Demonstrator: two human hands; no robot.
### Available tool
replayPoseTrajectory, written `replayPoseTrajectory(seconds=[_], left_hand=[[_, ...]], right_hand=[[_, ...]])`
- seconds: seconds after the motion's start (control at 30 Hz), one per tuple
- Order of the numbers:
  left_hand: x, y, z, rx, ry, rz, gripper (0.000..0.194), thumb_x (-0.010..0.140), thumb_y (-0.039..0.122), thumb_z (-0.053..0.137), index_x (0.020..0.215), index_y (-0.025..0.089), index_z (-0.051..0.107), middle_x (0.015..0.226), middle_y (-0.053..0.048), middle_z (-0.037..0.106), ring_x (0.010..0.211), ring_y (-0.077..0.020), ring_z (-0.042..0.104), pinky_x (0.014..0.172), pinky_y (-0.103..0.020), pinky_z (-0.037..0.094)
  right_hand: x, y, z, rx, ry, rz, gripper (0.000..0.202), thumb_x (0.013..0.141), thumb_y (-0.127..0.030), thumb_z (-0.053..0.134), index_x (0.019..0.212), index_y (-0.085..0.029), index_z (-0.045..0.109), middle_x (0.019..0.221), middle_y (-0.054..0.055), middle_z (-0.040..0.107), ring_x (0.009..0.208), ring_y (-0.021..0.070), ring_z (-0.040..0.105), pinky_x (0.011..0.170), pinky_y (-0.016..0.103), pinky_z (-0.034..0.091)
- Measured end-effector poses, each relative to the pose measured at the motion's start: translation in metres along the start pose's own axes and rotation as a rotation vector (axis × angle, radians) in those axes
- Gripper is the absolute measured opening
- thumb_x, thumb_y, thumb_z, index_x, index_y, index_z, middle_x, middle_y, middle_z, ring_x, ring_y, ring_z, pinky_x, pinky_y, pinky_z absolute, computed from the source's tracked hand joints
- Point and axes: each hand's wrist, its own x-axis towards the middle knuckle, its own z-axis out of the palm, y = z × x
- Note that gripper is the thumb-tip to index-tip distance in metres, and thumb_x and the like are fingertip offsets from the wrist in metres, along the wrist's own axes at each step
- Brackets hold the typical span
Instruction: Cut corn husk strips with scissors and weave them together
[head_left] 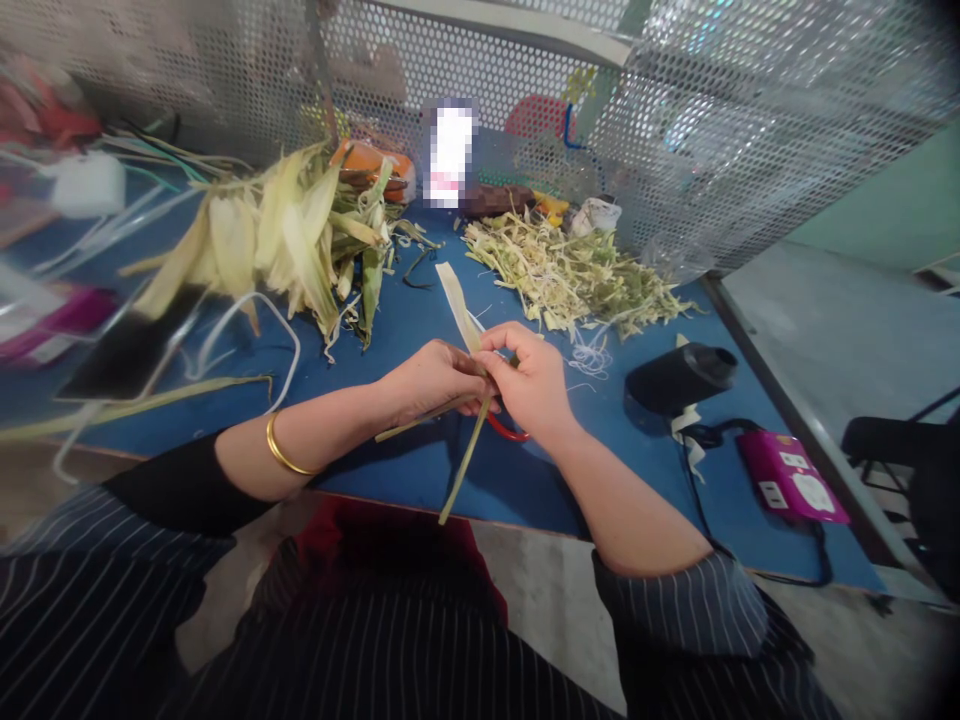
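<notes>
My left hand (442, 378) and my right hand (526, 378) meet over the front of the blue table (337, 455), fingers pinched together. Between them they grip a pale corn husk strip (456, 298), whose broad end sticks up and away from me. Narrow stalk-like ends poke out below, one toward my body and one to the left under my left hand. Part of a red ring-shaped handle (508, 432) shows beneath my right hand. The exact spot where the fingertips press on the strip is hidden.
Dried corn husks (300, 230) are heaped at the left. Shredded husk pieces (562, 262) lie back right, with white thread (591, 352) beside them. A black hair-dryer-like tool (679, 376) and a purple box (793, 478) stand right. Perforated metal mesh (480, 75) borders the back.
</notes>
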Motion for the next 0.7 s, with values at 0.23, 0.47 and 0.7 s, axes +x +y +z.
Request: replayPoseTrajectory(seconds=[0.23, 0.47, 0.7], left_hand=[[0.004, -0.002, -0.002, -0.133, 0.077, 0.052, 0.007, 0.068, 0.016, 0.066, 0.063, 0.014, 0.071, 0.066, -0.005, 0.069, 0.054, -0.0085, 0.055, 0.056, -0.022, 0.045], [0.008, 0.003, -0.015, -0.355, 0.155, 0.041, 0.022, 0.074, 0.033, 0.07, 0.082, 0.013, 0.073, 0.081, -0.01, 0.072, 0.064, -0.012, 0.063, 0.062, -0.024, 0.049], [0.008, -0.003, -0.011, -0.269, 0.08, -0.031, 0.021, 0.074, 0.034, 0.07, 0.079, 0.013, 0.073, 0.082, -0.011, 0.073, 0.06, -0.0104, 0.062, 0.061, -0.023, 0.048]], right_hand=[[0.003, -0.002, -0.009, -0.072, 0.143, -0.107, 0.005, 0.081, -0.023, 0.059, 0.079, -0.022, 0.063, 0.094, 0.004, 0.066, 0.094, 0.0194, 0.06, 0.091, 0.038, 0.043], [0.01, 0.009, -0.014, 0.19, 0.267, 0.238, 0.02, 0.081, -0.038, 0.059, 0.082, -0.019, 0.066, 0.078, 0.003, 0.066, 0.075, 0.0166, 0.061, 0.077, 0.034, 0.048], [0.008, 0.012, -0.006, 0.59, 0.033, 0.435, 0.017, 0.071, -0.034, 0.07, 0.076, -0.018, 0.066, 0.067, -0.001, 0.064, 0.059, 0.0106, 0.058, 0.062, 0.026, 0.048]])
